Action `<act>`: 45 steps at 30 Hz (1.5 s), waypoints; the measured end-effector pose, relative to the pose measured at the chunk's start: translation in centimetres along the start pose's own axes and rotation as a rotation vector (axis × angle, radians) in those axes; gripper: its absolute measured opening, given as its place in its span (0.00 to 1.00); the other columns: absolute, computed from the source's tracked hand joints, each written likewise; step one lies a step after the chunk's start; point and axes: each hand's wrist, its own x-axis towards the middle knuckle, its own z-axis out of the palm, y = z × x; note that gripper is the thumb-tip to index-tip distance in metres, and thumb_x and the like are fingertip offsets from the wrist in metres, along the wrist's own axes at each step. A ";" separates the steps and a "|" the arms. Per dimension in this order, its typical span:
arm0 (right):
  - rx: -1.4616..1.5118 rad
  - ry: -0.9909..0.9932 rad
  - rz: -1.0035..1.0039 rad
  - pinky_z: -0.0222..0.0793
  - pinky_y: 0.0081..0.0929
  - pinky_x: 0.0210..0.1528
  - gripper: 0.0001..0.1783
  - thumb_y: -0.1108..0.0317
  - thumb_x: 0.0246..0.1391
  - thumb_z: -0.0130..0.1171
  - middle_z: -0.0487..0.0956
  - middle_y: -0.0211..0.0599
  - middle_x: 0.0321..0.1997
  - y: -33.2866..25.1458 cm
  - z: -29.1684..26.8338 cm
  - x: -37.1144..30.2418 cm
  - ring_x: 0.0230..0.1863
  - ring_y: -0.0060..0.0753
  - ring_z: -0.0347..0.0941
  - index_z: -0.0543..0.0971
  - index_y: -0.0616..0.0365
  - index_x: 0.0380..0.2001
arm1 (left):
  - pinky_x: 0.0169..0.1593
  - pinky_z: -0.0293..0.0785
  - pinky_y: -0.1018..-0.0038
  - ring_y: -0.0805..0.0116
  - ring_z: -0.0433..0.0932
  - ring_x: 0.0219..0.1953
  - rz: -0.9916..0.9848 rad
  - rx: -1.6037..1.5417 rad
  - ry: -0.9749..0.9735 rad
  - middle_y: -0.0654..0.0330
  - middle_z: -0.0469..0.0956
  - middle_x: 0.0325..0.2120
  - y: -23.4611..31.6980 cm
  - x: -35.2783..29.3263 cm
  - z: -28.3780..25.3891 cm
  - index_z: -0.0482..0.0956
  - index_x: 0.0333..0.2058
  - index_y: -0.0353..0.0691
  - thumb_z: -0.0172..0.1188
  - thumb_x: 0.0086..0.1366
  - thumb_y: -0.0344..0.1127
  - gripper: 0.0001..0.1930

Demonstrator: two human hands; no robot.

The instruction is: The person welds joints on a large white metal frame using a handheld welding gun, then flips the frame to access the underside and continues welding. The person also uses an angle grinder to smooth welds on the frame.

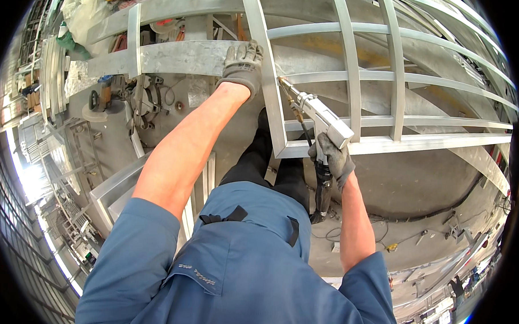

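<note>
In my gloved right hand [335, 159] is a silver, boxy welding gun [324, 115]. Its fingers wrap round the grip, from which a black cable hangs. The thin front end points up and left, close to where a crossbar meets the side bar [266, 71] of a metal grid frame [354, 79]. Whether the tip touches the metal I cannot tell. My gloved left hand [242, 64] lies with fingers stretched out over the end of a wide flat metal beam [180, 56], right against that side bar.
Long flat metal beams lie under the grid frame. A smaller metal frame [107, 194] stands by my left side. On the floor at left is a tool with a round disc [101, 102]. A dark cable [417, 218] and loose wires run over the floor at right.
</note>
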 end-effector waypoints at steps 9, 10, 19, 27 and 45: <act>0.011 -0.009 -0.039 0.66 0.26 0.27 0.24 0.46 0.65 0.57 0.76 0.30 0.21 1.8 -0.1 0.2 0.24 0.22 0.69 0.78 0.61 0.38 | 0.76 0.44 0.53 0.54 0.49 0.76 0.004 0.000 0.013 0.54 0.49 0.76 -0.1 0.2 0.3 0.51 0.74 0.45 0.66 0.56 0.39 0.49; 0.018 -0.002 -0.038 0.66 0.26 0.27 0.24 0.46 0.65 0.57 0.76 0.30 0.21 1.7 0.0 0.2 0.24 0.22 0.69 0.78 0.61 0.37 | 0.76 0.44 0.53 0.54 0.49 0.76 0.006 0.002 0.014 0.53 0.49 0.76 -0.1 0.2 0.3 0.51 0.74 0.45 0.65 0.56 0.39 0.49; -0.004 0.003 -0.041 0.64 0.26 0.27 0.20 0.52 0.64 0.57 0.75 0.29 0.22 1.5 0.1 0.1 0.25 0.21 0.68 0.77 0.61 0.35 | 0.75 0.46 0.52 0.52 0.52 0.75 0.012 -0.003 0.079 0.51 0.52 0.74 -0.4 0.7 1.6 0.54 0.72 0.38 0.55 0.64 0.39 0.39; 0.009 -0.021 -0.020 0.64 0.24 0.27 0.21 0.52 0.64 0.57 0.75 0.29 0.23 1.9 0.0 0.0 0.26 0.21 0.70 0.77 0.62 0.41 | 0.75 0.47 0.50 0.51 0.54 0.75 0.022 -0.004 0.102 0.51 0.53 0.74 -0.2 0.8 1.6 0.55 0.72 0.39 0.46 0.69 0.39 0.33; -0.099 0.085 0.027 0.64 0.23 0.27 0.20 0.54 0.65 0.56 0.76 0.28 0.26 1.4 0.3 -1.7 0.26 0.18 0.65 0.77 0.62 0.47 | 0.75 0.45 0.48 0.52 0.55 0.74 0.031 0.121 0.100 0.52 0.54 0.74 -0.2 0.3 0.7 0.58 0.71 0.41 0.41 0.71 0.39 0.30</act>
